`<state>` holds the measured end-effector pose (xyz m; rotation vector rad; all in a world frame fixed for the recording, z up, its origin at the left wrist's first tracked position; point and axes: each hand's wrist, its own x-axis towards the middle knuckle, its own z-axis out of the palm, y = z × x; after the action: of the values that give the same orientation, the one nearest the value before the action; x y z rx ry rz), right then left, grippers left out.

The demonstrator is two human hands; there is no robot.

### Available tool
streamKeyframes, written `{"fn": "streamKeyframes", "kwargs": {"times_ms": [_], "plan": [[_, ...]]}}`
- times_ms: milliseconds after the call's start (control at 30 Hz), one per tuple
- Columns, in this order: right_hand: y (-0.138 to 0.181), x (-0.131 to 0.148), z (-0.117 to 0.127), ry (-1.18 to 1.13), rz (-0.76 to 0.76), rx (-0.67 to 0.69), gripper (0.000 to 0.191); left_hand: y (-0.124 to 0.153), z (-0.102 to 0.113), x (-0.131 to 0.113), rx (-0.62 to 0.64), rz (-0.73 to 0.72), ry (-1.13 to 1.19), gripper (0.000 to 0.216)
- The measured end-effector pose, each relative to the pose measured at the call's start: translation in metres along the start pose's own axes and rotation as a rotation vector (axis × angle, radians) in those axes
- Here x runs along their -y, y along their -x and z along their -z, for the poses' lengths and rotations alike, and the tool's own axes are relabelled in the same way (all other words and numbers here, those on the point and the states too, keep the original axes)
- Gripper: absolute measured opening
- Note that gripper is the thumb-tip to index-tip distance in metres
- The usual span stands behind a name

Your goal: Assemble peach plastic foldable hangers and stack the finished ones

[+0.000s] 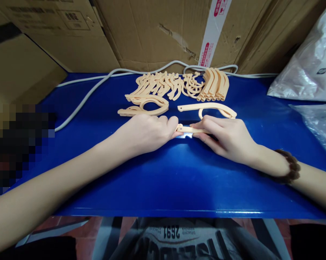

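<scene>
1. Lettered clothing (176, 236) faces the blue table (152, 187), over which one peach plastic hanger arm (190, 129) spans both hands.
2. Left hand (149, 134) pinches its end, right hand (224, 136) its length; uneven pressure could make it slip or crack.
3. Just beyond, a joined hanger piece (199, 106) lies close enough for right-hand knuckles to nudge.
4. Farther back, stacked curved arms (215, 83) could scatter if jostled.

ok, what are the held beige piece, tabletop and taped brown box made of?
Held beige piece: probably moulded plastic, satin; even colour, smooth surface.
Tabletop: glossy blue, maybe painted metal or laminate; light reflects off it, core not visible.
Taped brown box: likely cardboard, matte, given the torn, scuffed surface.
</scene>
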<state>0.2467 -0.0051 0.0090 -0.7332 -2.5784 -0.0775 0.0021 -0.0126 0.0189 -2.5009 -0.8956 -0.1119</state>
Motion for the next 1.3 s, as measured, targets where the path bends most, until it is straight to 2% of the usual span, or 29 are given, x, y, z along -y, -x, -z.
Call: {"fn": "streamKeyframes", "kwargs": {"times_ms": [333, 567, 833, 1033, 1167, 1300], "plan": [[-0.004, -0.002, 0.003, -0.294, -0.149, 0.047, 0.015, -0.002, 0.011, -0.005, -0.009, 0.046, -0.003, 0.052], [-0.006, -0.006, 0.004, -0.379, -0.155, 0.079, 0.016, -0.002, 0.012, -0.005, -0.011, 0.015, -0.024, 0.047], [-0.007, -0.006, 0.006, -0.387, -0.147, 0.091, 0.016, 0.000, 0.009, -0.004, -0.038, -0.002, -0.045, 0.050], [-0.007, -0.007, 0.005, -0.370, -0.134, 0.095, 0.015, 0.002, 0.006, -0.003, -0.152, -0.043, -0.090, 0.048], [-0.004, -0.009, 0.003, -0.302, -0.107, 0.103, 0.012, 0.003, 0.003, -0.003, -0.233, -0.063, -0.113, 0.045], [0.000, -0.007, 0.002, -0.185, -0.047, 0.077, 0.013, 0.003, 0.003, -0.003, -0.213, -0.043, -0.103, 0.045]]}}
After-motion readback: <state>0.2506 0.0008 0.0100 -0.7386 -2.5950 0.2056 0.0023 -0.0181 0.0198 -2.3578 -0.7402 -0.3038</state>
